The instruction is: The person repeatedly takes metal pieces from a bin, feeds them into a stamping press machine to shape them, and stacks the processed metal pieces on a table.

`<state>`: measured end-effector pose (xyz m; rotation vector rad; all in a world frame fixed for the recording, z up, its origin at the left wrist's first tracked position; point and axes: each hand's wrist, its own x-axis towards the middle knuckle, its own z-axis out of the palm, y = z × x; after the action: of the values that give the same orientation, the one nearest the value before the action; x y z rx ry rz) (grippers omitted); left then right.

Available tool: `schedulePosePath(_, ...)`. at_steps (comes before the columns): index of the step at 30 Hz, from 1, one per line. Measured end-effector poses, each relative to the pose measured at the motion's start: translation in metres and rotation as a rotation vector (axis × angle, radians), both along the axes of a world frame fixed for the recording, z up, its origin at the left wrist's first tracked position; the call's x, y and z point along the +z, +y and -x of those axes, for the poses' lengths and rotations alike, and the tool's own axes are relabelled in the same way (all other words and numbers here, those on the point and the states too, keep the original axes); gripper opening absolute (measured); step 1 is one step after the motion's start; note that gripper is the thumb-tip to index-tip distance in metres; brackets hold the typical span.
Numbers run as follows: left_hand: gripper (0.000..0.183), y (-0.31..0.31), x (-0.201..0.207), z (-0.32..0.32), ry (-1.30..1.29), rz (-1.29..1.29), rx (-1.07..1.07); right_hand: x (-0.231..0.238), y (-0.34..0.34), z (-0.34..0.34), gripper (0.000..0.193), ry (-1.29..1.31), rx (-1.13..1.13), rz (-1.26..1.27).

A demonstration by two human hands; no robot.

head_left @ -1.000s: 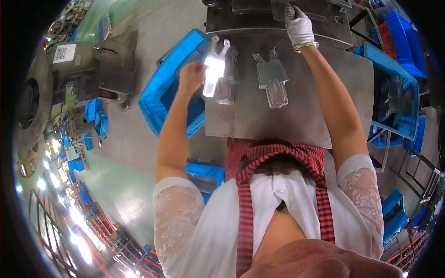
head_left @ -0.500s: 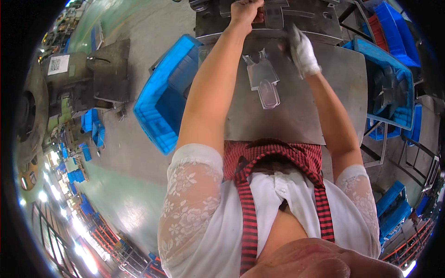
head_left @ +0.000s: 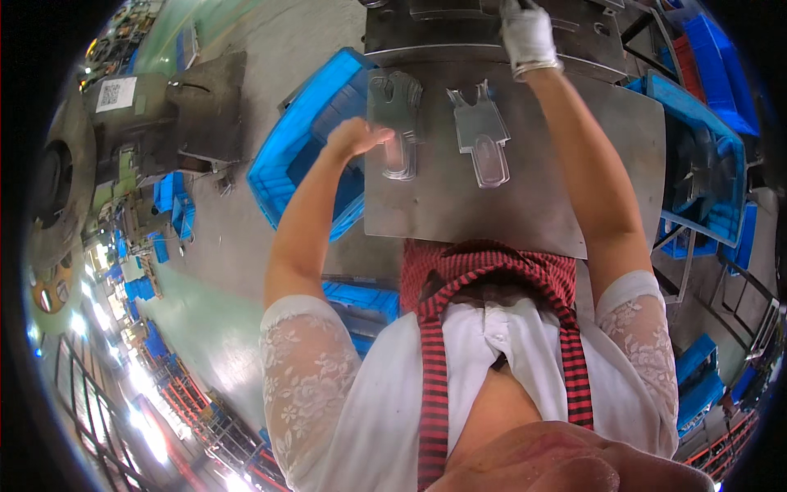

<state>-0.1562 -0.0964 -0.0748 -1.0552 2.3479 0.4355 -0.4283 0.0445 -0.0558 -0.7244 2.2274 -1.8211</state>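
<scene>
My bare left hand (head_left: 358,138) is at the left edge of a stack of several metal plates (head_left: 402,107) on the steel table. Its thumb lies over the top plate; the other fingers curl out of sight, and their grip is unclear. Another grey metal plate (head_left: 479,123), two-pronged at its far end with a rounded, raised near end, lies to the right of the stack. My right hand (head_left: 529,37), in a white glove, reaches over the dark steel tooling block (head_left: 443,33) beyond the table. The upper picture edge cuts off its fingertips, and what they touch is hidden.
The grey table (head_left: 541,197) ends close in front of my apron. One blue bin (head_left: 283,148) stands off its left side. A second blue bin (head_left: 734,205), holding dark metal parts, stands at the right beside a metal frame (head_left: 689,262). Machinery (head_left: 201,123) stands further left.
My left hand has come back from the tooling block to the plate stack, which its forearm covered before. My gloved right hand has moved forward from above the table to the block.
</scene>
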Motion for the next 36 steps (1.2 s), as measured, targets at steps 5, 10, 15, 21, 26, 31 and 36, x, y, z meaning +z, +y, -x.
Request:
schedulePosePath(5,0.030,-0.003,0.004,-0.040,0.506,-0.039,0.087,0.017,0.005,-0.002,0.027,-0.042,0.089,0.009)
schedulePosePath(10,0.019,0.017,0.064,0.005,0.838,-0.492,0.473,-0.059,0.076,-0.045,0.018,0.056,0.275,0.016)
schedulePosePath(15,0.017,0.054,0.061,0.115,1.223,-0.895,0.583,-0.055,0.154,-0.116,0.020,0.171,0.461,-0.580)
schedulePosePath(21,0.027,0.038,0.044,0.211,1.264,-0.848,0.719,-0.012,0.067,-0.026,0.020,0.464,0.199,0.005)
schedulePosePath(26,0.029,0.032,0.059,0.229,1.120,-0.667,0.750,0.000,-0.002,-0.001,0.027,-0.267,-0.039,0.088)
schedulePosePath(31,0.051,0.013,0.065,0.111,0.323,0.233,-0.018,-0.012,-0.013,-0.008,0.024,-0.174,-0.020,0.060)
schedulePosePath(36,0.042,0.008,0.002,0.011,-0.027,-0.034,-0.044,-0.049,-0.022,0.050,0.026,0.294,0.073,-0.425)
